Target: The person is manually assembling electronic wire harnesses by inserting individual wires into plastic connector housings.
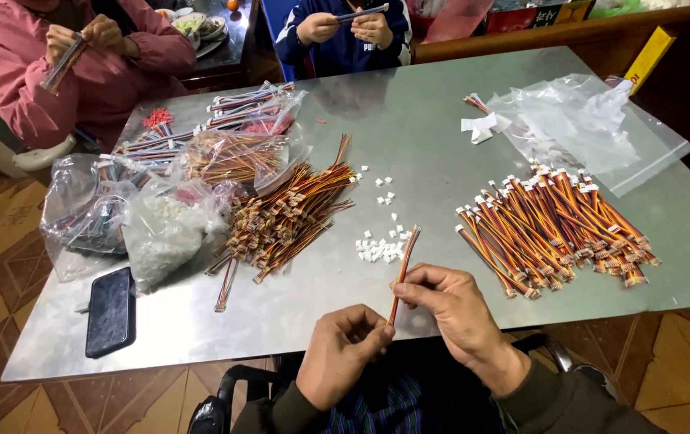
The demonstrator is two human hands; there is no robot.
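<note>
both hands pinch thin ribbon wire

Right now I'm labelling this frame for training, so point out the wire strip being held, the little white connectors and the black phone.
wire strip point(403, 261), head view, on the bare middle above the hands.
white connectors point(379, 250), head view, centre of the small pile.
black phone point(110, 312), head view, middle of its screen.
</note>
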